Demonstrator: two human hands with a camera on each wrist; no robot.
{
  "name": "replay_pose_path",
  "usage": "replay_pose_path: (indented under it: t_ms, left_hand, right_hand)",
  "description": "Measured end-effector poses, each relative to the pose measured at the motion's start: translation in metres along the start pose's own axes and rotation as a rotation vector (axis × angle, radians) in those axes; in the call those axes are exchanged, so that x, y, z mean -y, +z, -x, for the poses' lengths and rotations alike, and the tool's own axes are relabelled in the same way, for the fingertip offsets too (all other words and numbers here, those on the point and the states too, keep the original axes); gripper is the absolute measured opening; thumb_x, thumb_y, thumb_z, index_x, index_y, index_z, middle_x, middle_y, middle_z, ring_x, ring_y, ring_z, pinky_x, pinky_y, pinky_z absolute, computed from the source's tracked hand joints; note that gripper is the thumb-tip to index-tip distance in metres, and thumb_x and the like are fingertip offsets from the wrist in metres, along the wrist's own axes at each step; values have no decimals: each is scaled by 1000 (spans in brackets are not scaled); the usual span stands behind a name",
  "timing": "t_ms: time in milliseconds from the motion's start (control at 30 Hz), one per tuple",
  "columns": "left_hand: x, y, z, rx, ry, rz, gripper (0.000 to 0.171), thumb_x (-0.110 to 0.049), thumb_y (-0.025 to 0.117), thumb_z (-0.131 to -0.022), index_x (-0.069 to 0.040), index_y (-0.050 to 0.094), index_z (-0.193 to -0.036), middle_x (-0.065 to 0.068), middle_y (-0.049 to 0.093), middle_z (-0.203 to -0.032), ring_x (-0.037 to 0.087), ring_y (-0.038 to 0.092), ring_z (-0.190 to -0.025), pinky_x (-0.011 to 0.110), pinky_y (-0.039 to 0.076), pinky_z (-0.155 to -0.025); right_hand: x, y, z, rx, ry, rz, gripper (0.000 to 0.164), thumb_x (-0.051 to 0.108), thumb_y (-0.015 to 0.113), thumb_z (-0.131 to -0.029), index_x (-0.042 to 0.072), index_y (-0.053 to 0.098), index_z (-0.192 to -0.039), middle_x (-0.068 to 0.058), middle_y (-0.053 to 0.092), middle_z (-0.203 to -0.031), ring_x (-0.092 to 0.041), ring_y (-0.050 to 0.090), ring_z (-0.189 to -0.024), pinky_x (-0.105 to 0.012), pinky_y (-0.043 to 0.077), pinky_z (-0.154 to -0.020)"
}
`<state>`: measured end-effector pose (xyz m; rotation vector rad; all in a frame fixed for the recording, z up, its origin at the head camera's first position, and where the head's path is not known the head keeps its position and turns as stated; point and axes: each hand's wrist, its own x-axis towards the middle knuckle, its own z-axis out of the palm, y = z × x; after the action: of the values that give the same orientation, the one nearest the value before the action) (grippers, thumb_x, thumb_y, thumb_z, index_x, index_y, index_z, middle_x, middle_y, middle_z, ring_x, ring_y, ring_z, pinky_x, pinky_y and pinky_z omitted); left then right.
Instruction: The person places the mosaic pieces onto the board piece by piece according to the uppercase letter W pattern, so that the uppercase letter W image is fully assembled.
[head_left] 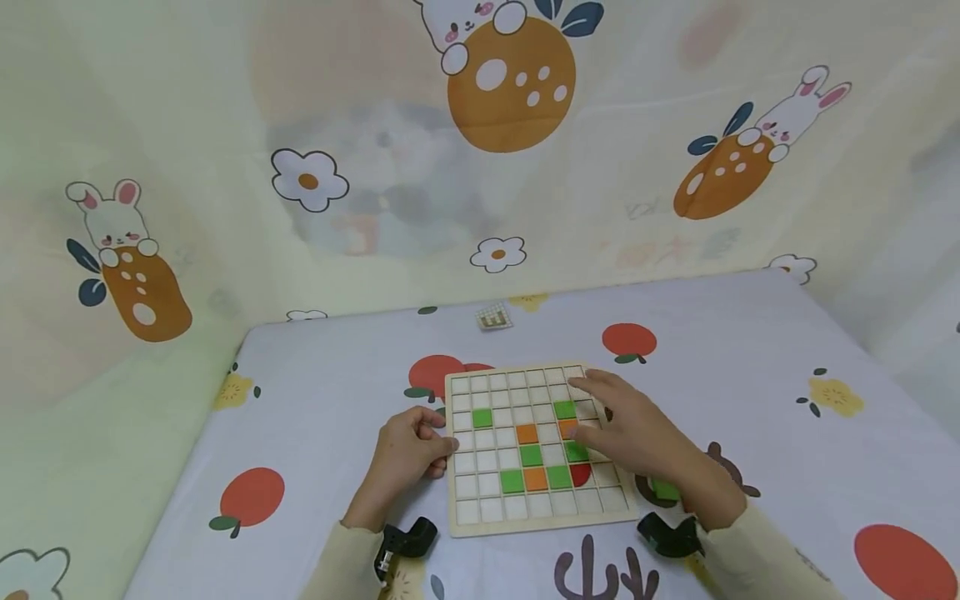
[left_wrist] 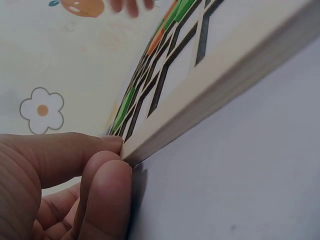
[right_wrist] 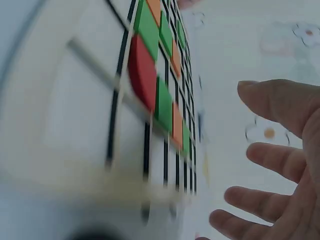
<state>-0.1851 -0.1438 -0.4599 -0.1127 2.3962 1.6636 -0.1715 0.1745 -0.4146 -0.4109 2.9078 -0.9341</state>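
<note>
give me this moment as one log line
left hand: holds left edge of board | right hand: empty, above board's right side | in board: green pieces, orange pieces, red piece | beside board: loose green piece

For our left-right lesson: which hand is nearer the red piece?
Right. In the head view, the right hand is up-right of the red piece; the left hand grips the board's left edge.

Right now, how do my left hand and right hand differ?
Your left hand pinches the left edge of the grid board, while your right hand is over its right side, holding nothing. The left hand is curled; the right hand is spread. Both emerge from cream sleeves.
</note>
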Motion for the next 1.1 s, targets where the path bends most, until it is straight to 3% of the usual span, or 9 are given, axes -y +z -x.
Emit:
replay_pose_path:
  t_ms: [300,467,567,633,867,1100]
  left_hand:
    - [1,1,4,8,-6,7,29,-4,82,-86,1,65,-109,8,60,-76,12,63,-54,25,59,-53]
    - [3,-1,2,6,3,11,29,-4,82,-87,1,64,-109,8,60,-76,12,63,-54,26,59,-53]
    - [4,-3,1,2,11,10,29,-4,82,-87,0,64,-109,8,60,-76,12,63,-54,27,60,-53]
    - [4,-5,1,-1,10,9,29,-5,82,-87,0,64,-109,8,60,-76,13,63,-54,27,60,-54]
    - [1,-5,1,-4,7,12,30,-4,82,-87,1,64,-110,8,59,-76,12,63,-53,27,60,-53]
    - [0,-2,0,2,13,12,30,-2,82,-86,2,65,-110,8,61,-76,10,63,-52,26,59,-52]
  right_hand:
    - [-41,-22,51,-48,151,12,62,29,82,-90,7,60,-144,-24,55,-145,-49,53,-130,-68,54,-95]
    - [-62,-28,70,-50,217,36,58,24,84,-88,3,64,-139,-22,62,-133,-40,65,-107,-46,63,-77]
    - [-71,-30,76,-31,250,42,54,18,82,-87,1,66,-136,-15,65,-116,-27,61,-91,-29,55,-65]
    - [-75,-30,79,-18,250,50,50,13,81,-86,0,67,-133,-9,64,-106,-20,55,-84,-24,46,-60]
    - [-82,-27,84,-2,240,67,46,13,84,-83,2,72,-126,-2,59,-94,-15,49,-76,-23,40,-57]
    - [-80,-23,81,14,311,20,31,20,84,-88,4,77,-114,0,61,-87,-16,51,-75,-23,42,-56]
